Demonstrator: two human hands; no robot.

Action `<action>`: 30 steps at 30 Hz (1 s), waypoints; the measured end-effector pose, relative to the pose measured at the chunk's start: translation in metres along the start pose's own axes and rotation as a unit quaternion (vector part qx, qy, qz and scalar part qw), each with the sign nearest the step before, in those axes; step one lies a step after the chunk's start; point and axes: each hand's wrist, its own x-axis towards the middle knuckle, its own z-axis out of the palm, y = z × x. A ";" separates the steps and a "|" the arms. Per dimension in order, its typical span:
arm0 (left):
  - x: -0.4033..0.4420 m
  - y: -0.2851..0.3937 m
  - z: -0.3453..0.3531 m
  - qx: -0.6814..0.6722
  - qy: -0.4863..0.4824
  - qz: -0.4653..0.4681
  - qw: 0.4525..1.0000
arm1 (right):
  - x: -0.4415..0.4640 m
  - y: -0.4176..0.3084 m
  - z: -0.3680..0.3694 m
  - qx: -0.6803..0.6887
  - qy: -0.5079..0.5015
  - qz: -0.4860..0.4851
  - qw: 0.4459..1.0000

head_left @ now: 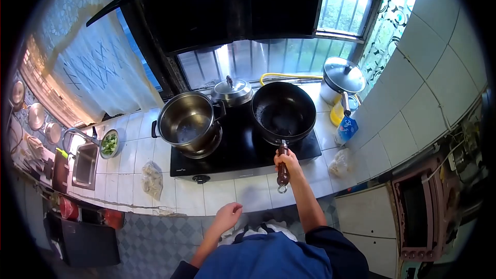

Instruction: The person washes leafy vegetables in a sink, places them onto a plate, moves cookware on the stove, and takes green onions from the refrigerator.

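My right hand (287,161) is wrapped round the brown handle of a black wok (284,111), which rests on the right side of a black two-burner stove (232,147). The wok looks empty apart from a wet sheen inside. My left hand (228,215) hangs in front of the counter edge, its fingers curled together with nothing visible in them. On the left burner stands a steel pot (186,119) without a lid. Behind the pot and wok lies a domed steel lid (231,91) with a dark knob.
A lidded pot (344,80) stands at the back right, near a blue packet (346,130). Plastic bags (152,180) lie on the tiled counter (191,196). At the left are a bowl of greens (109,143) and a sink (85,166). A range hood hangs above.
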 end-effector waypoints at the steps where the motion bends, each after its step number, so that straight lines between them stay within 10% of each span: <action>1: 0.001 0.000 0.003 0.001 0.000 -0.003 1.000 | 0.001 -0.001 -0.002 0.002 -0.001 0.002 1.000; 18: -0.005 -0.005 0.018 0.089 0.036 -0.013 0.995 | 0.009 -0.001 -0.018 -0.126 0.031 -0.007 0.992; 23: -0.006 -0.019 -0.013 0.047 0.057 -0.044 0.996 | -0.014 -0.059 -0.003 -0.597 0.119 -0.026 0.793; 30: 0.008 -0.071 -0.083 0.056 0.103 -0.024 0.993 | 0.005 -0.142 0.075 -0.708 0.064 -0.145 0.688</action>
